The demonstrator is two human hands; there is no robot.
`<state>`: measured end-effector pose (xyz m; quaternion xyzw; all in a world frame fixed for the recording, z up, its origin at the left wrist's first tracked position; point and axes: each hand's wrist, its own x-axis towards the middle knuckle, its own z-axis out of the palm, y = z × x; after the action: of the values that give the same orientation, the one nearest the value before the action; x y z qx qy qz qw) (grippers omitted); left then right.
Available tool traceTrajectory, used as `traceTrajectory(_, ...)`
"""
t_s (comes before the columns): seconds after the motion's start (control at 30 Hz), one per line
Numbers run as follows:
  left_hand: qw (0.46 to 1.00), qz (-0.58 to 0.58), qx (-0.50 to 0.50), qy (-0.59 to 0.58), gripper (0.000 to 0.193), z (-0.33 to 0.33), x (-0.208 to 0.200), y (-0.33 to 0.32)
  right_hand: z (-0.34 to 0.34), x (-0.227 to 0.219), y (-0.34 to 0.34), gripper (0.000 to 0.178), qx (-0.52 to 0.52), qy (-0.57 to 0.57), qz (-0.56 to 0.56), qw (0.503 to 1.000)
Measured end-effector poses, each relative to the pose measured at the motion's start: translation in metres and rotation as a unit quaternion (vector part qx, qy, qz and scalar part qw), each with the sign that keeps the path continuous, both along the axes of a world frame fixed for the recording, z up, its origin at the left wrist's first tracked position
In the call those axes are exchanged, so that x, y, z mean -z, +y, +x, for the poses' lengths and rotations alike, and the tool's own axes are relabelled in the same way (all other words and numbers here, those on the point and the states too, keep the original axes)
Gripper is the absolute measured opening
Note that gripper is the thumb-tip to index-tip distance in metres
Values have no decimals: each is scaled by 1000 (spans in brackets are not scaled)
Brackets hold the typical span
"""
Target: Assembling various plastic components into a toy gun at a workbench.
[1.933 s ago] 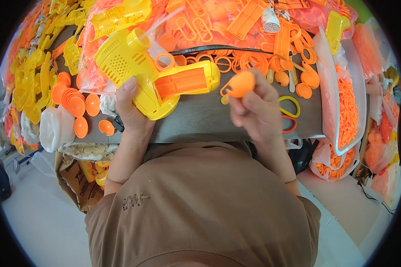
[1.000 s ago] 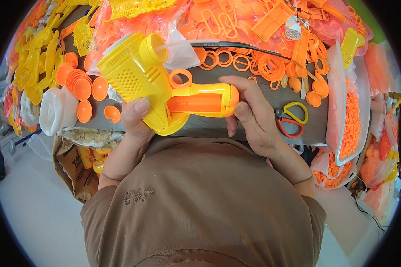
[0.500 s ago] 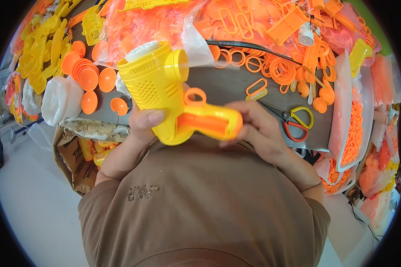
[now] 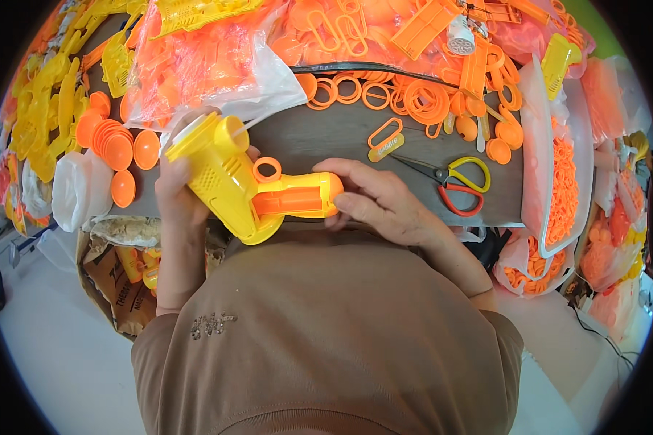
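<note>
In front of my chest is a yellow toy gun with a wide body, a short round tube on its upper side and an orange ring. Its handle, with an orange inside, points right. My left hand grips the wide end of the body, its fingers partly hidden behind it. At the handle's rounded orange tip, my right hand closes with thumb and fingers. Scissors with one yellow and one red loop lie on the dark table beyond my right hand, near an orange clip-shaped piece.
Orange cups and a white bag stand at the left. Clear plastic bags of orange parts line the back, with orange rings before them. At right is a tub of small orange pieces; lower left, a cardboard box.
The toy gun has moved left and tilted, its wide end now lower and further left. My left hand has shifted up along the body. My right hand remains at the handle's tip.
</note>
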<state>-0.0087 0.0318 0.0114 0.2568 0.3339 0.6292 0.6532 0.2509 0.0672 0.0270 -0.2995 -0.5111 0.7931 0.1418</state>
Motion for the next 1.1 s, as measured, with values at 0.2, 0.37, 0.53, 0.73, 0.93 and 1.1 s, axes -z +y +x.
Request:
traceTrajectory(0.2, 999, -18, -38, 27, 56, 19, -2, 3, 4, 23, 43, 18, 134, -317, 598, 724)
traceTrajectory(0.37, 994, -63, -25, 86, 63, 24, -2, 3, -3, 30, 59, 18, 51, -451, 613, 647)
traceTrajectory(0.53, 995, -72, -34, 56, 65, 22, 0, 2, 11, 19, 60, 14, 127, -274, 655, 692)
traceTrajectory(0.73, 997, -75, -2, 27, 65, 26, 0, 5, 29, 20, 44, 12, 172, -47, 217, 960)
traceTrajectory(0.93, 994, -90, 29, 49, 65, 28, -1, 8, 4, 15, 32, 27, 225, 106, 62, 966)
traceTrajectory(1.1, 994, -79, 57, 45, 56, 28, -4, 7, -12, -7, 35, 39, 78, -30, 436, 896)
